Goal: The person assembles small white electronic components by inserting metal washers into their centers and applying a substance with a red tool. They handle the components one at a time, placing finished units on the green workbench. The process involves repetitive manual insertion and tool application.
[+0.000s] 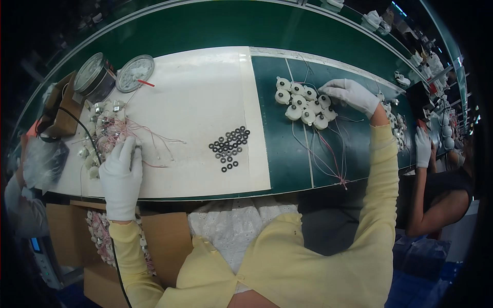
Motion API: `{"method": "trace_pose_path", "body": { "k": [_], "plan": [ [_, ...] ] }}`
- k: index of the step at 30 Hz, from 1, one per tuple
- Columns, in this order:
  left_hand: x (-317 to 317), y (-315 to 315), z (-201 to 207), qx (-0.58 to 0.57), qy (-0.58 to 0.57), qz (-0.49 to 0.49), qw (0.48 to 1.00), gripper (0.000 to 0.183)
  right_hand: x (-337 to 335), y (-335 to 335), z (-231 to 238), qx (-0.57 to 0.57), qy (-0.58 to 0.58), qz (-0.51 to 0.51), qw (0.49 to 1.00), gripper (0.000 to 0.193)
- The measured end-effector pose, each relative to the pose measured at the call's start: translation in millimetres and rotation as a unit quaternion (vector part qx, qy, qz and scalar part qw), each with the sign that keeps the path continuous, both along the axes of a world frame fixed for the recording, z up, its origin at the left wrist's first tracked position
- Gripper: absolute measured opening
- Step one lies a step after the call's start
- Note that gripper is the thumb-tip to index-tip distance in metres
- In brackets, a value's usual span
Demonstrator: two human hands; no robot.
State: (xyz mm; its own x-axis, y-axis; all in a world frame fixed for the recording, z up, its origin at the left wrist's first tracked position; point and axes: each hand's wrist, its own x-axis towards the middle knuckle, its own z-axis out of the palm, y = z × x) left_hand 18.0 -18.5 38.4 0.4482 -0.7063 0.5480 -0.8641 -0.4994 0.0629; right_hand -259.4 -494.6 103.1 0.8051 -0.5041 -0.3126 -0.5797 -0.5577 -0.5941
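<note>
At left of the frame, the gloved left hand rests palm-down, fingers together, on a tangle of small wired parts on a white mat. At upper right, the gloved right hand touches a cluster of round white motors; its grip cannot be told. Black washers lie between them. Two round tins stand at upper left. Another person's gloved hand works at far right.
</note>
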Motion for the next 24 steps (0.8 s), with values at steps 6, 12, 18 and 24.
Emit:
{"method": "trace_pose_path", "body": {
  "k": [6,12,18,24],
  "plan": [
    [2,-10,10,0.043,-0.052,-0.002,0.998,0.027,-10,34,10,-0.076,-0.086,-0.027,0.993,0.033],
    [-4,-14,10,-0.051,0.204,-0.022,0.977,0.031,-63,143,21,-0.066,-0.213,0.102,0.969,0.028],
    [-4,-9,-3,-0.090,0.287,-0.071,0.951,0.026,-47,195,-30,0.115,-0.335,0.356,0.865,0.037],
    [-4,-15,8,0.060,0.126,0.008,0.990,0.025,-23,226,-68,0.148,-0.392,0.264,0.869,0.039]
  ]
}}
